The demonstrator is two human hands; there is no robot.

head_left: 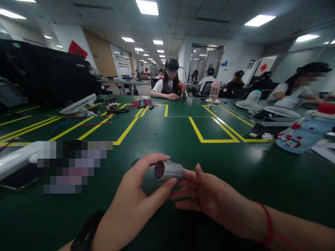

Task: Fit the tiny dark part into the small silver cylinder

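A short grey metallic tube [172, 170] is held above the green table, tilted slightly, its open end facing left. Dark red pieces, too small to name, show inside that opening. My left hand [142, 190] pinches the tube between thumb and forefinger. At the other end is my right hand [209, 197], palm turned inward, fingers stretched and apart. Its forefinger reaches the tube's right end; whether it presses in or only touches is hidden. A dark band is on my left wrist, a red string on my right.
On the green table [157, 132] marked with yellow tape lie loose wires [142, 103] at the far side. White fans [78, 104] stand left and right, a blue bottle [300, 134] at right. A phone [19, 177] lies at left. A person [170, 83] sits opposite.
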